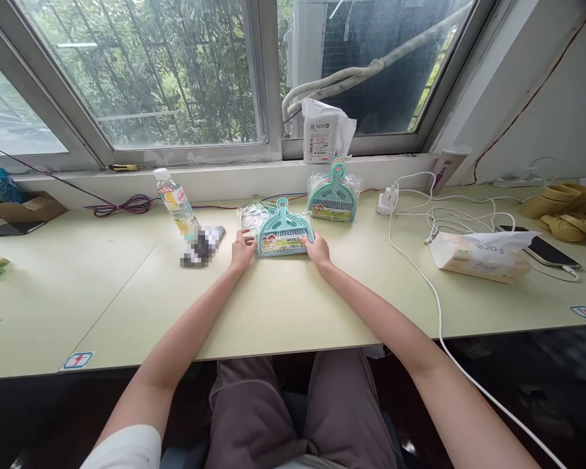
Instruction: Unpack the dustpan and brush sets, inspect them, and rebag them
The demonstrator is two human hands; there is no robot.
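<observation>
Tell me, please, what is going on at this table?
A seated person has both hands at a wrapped dustpan set on the table. The right hand holds its right edge, and the left hand is at its left side. A second wrapped set is behind it to the right, and a bottle stands to the left.

"From where does the light come?"

"Daylight enters by the sliding window [141, 71]; its glass carries some pale streaks of reflection."

"And the shadows?"

"They are soft. The tabletop [273, 312] is bright and even, but the space beneath [53, 423] is quite dark."

"Is everything sharp?"

"Mostly. The wrapped dustpan set [283, 244] shows small glints, mosaic squares [200, 251] hide one spot, and towards the sides the window frame [262, 71] leans outward."
</observation>
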